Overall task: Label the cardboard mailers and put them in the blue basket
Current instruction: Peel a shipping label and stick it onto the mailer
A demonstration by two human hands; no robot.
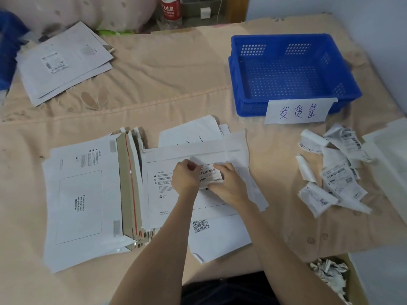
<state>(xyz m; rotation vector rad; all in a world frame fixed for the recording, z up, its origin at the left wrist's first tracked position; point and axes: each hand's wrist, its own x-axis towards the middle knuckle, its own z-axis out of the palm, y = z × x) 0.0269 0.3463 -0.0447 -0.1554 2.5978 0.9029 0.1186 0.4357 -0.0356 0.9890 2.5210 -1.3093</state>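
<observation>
A white cardboard mailer (pixel 167 208) lies flat in front of me on top of others. Above it my left hand (pixel 185 177) and my right hand (pixel 226 183) both pinch a small barcode label (pixel 209 172) between them. A stack of open mailers (pixel 81 201) with a red tear strip lies to the left. The blue basket (pixel 293 71) stands at the back right with nothing inside; a handwritten paper sign hangs on its front wall.
A loose heap of curled labels (pixel 334 175) lies at the right. More mailers (pixel 63 62) lie at the back left. A bottle (pixel 170 9) stands at the back. A box of crumpled paper scraps (pixel 330 276) sits at lower right.
</observation>
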